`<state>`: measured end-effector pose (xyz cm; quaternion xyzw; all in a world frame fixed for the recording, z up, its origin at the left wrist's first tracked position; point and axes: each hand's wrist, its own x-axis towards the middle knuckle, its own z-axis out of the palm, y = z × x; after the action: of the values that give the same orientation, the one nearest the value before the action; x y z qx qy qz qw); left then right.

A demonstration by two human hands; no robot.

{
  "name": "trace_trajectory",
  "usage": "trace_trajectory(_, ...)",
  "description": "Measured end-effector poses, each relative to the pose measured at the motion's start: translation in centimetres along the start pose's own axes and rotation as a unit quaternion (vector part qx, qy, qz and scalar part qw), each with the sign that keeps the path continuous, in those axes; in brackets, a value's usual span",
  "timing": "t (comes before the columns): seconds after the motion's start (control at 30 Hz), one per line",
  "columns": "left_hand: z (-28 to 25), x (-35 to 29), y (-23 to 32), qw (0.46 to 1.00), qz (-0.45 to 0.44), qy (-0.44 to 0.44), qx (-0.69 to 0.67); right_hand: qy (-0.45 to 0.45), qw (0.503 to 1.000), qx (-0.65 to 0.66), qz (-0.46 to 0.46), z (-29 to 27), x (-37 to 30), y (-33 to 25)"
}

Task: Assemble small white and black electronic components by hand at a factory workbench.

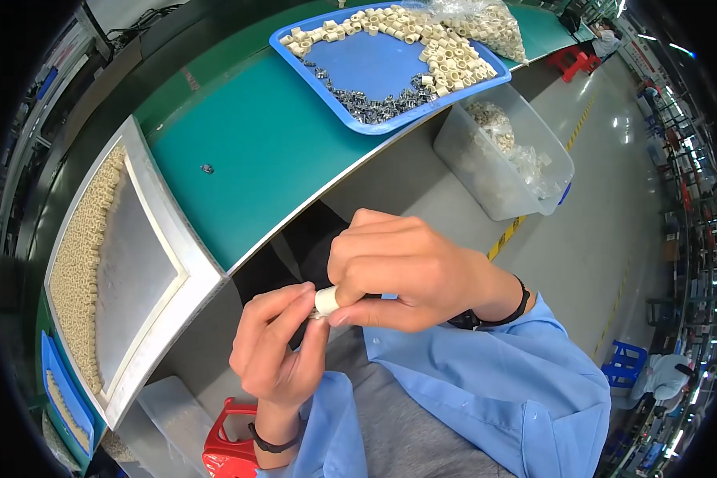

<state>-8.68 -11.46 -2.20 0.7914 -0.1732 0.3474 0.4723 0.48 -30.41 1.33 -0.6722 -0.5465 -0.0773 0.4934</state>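
My two hands meet in front of my body, beyond the table's front edge. A short cream-coloured plastic sleeve (326,300) is between them, and my right hand (410,271) pinches it between thumb and fingers. My left hand (283,338) is closed, its thumb and fingertips pressed at the sleeve's left end. Something small shows at those fingertips, but fingers cover most of it and I cannot name it. On the green table lies a blue tray (374,64) with many similar cream sleeves (454,60) and a heap of small dark metal parts (382,107).
A white-framed metal tray (147,263) with rows of cream pieces (84,263) stands at the left. One small metal part (207,169) lies on the green tabletop (247,135). A clear bin (494,167) with bags sits right of the table. A red stool (231,438) is lower left.
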Motion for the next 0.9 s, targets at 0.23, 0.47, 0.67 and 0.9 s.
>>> trace_trajectory(0.23, 0.8, 1.3, -2.1, 0.999, -0.026, -0.018, -0.014, 0.065, 0.990, 0.102, 0.078, 1.0, 0.0, 3.0)
trace_trajectory(0.47, 1.5, 6.5, -5.8, 0.934, -0.279, -0.055, -0.218, 0.099, 0.994, 0.035, 0.043, 0.7, 3.4, 8.6)
trace_trajectory(0.67, 0.2, 15.8, -12.1, 0.934, -0.304, -0.083, -0.167, 0.208, 0.969, 0.056, 0.119, -2.6, 4.4, 12.1)
trace_trajectory(0.9, 3.2, 28.8, -27.2, 0.945, -0.304, -0.122, 0.004, 0.102, 0.893, -0.382, 0.216, -10.2, 0.4, 17.3)
